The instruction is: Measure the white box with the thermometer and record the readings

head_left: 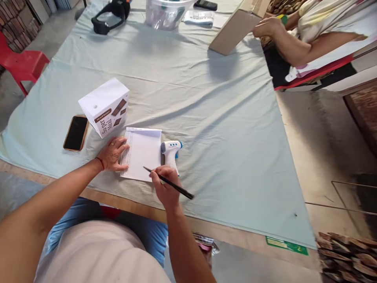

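Observation:
A sheet of white paper [144, 153] lies on the cloth in front of me, with small print or writing down its left side. My left hand [113, 153] rests on the paper's left edge, fingers spread. My right hand [167, 184] grips a black pencil [176, 186] over the paper's lower right corner, its tip pointing up and left. A white infrared thermometer [171, 151] with blue trim lies just right of the paper, partly behind my right hand. Beyond my left hand stands a white and brown box [106, 104], and beside it a phone [75, 133] lies face up.
A pale cloth [229, 157] with creases covers the table. Along the far side are a black headset-like object [110, 17], a clear plastic tub [167, 13] and another dark phone [206, 4]. Another person's hands [269, 29] hold a cardboard box [235, 31]. A red chair [25, 63] stands left.

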Demonstrator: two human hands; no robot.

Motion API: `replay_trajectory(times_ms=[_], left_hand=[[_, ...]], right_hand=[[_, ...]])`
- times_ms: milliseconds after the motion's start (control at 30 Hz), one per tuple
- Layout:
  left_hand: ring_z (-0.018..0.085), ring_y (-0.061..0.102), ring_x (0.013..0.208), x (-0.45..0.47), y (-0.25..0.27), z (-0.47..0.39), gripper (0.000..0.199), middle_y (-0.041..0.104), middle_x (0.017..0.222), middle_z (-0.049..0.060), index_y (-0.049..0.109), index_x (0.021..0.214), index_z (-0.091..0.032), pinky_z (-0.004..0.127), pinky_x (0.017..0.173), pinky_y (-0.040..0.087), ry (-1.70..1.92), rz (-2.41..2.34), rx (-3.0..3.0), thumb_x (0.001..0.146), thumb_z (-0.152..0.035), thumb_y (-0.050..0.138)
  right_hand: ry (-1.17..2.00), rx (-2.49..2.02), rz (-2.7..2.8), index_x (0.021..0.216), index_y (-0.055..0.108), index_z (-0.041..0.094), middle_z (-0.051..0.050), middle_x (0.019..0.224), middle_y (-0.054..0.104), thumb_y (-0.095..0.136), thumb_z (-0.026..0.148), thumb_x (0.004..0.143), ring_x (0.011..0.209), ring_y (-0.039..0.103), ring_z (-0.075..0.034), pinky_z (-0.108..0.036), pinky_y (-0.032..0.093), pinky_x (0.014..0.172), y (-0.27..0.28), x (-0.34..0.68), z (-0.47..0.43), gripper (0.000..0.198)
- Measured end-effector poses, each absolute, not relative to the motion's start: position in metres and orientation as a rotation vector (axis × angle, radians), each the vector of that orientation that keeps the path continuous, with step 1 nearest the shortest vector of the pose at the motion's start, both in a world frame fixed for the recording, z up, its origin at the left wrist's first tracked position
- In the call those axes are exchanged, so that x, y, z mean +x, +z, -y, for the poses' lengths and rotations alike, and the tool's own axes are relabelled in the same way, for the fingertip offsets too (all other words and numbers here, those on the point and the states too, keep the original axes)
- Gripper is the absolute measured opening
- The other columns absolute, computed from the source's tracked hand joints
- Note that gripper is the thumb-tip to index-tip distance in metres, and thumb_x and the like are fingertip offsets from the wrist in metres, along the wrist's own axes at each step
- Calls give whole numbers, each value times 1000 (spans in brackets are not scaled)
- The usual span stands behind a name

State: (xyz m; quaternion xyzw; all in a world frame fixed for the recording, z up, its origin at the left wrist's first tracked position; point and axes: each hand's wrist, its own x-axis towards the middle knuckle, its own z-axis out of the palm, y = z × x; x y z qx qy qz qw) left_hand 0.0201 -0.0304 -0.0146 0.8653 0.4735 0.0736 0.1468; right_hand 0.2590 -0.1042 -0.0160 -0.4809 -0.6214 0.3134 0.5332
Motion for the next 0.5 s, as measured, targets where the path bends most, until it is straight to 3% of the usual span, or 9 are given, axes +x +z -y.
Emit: replay_trajectory(times_ms=[67,200,367,500], left_hand=[[38,38,139,21,-16,31,83,43,147,22,54,128,-15,56,121,18,216,-1357,2492,61,-58,76],[40,38,139,22,-18,31,85,43,148,22,54,128,-17,58,120,18,244,-1325,2489,58,-58,78],[41,38,139,22,-19,32,87,43,147,25,54,128,-13,57,121,17,231,-1324,2487,57,-58,78],[41,37,139,22,-19,31,86,43,147,24,54,128,-14,59,121,17,239,-1311,2475,58,-59,78]], right_hand=[[902,-1175,1312,89,58,22,2,72,61,52,30,94,56,61,-14,-30,53,58,-19,241,119,11],[887,-1260,1363,85,64,21,-1,74,67,57,26,85,65,65,-16,-31,54,64,-31,214,134,9],[749,-1340,1367,70,54,22,7,58,51,56,20,77,48,47,-10,-23,42,49,-38,209,134,7],[779,-1336,1444,67,51,23,7,56,49,53,21,77,50,47,-11,-24,42,51,-39,212,136,10]])
